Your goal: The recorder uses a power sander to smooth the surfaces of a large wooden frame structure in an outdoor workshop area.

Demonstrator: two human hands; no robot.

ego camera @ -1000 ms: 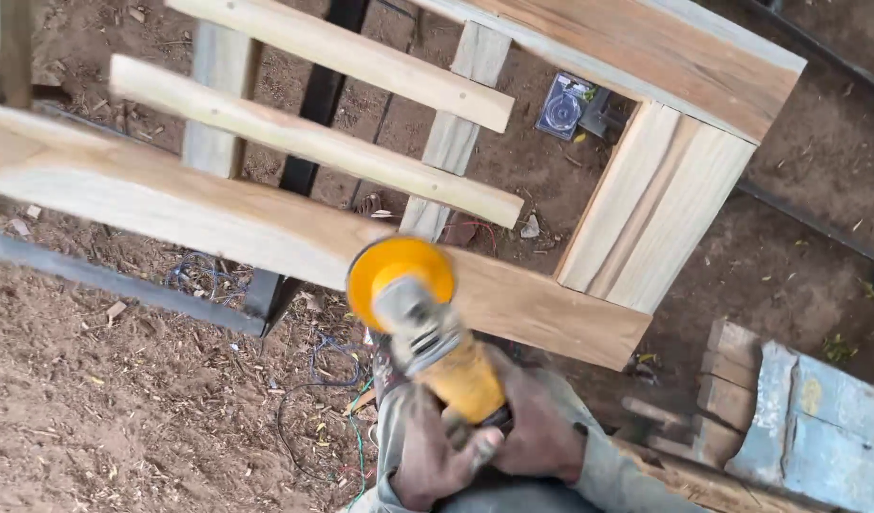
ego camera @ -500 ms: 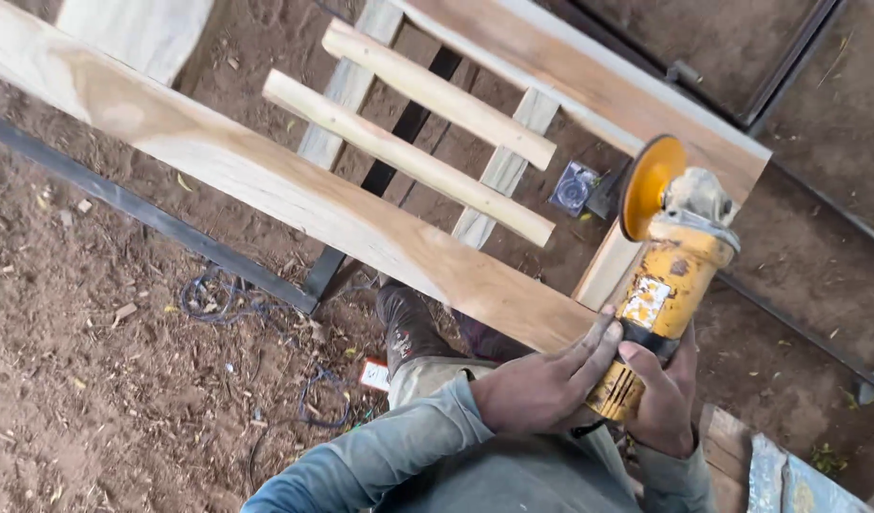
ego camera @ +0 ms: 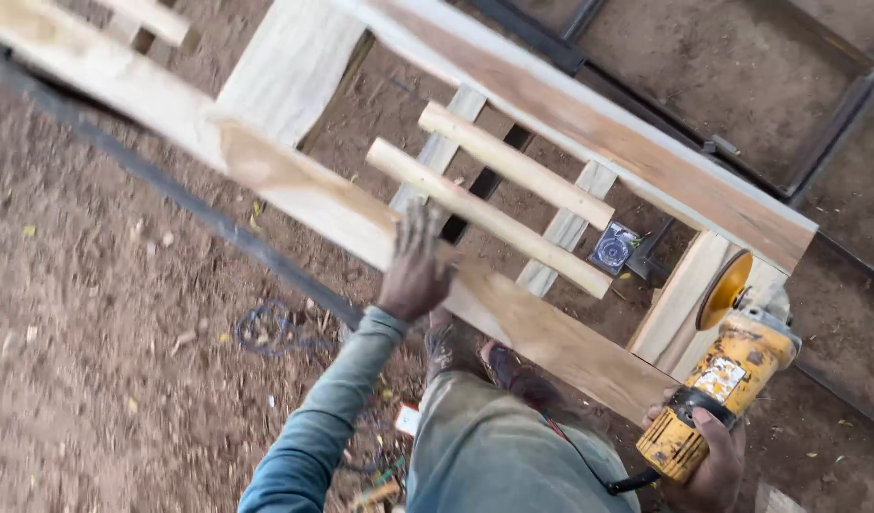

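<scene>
L hand [ego camera: 416,266] flat, fingers spread, pressing near rail of wooden frame [ego camera: 294,190] at mid-scene. R hand [ego camera: 710,461] gripping yellow angle grinder [ego camera: 717,380] near right, disc up beside frame's right end.

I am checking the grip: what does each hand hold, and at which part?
The right hand holds the yellow angle grinder by its rear body. The left hand holds nothing; it rests flat on the wooden plank.

The left hand [ego camera: 416,271] rests on the near rail [ego camera: 294,190] of the frame. Two slats [ego camera: 499,204] lie behind it. The grinder [ego camera: 717,385], in the right hand [ego camera: 708,465], sits beside the frame's right end.
</scene>
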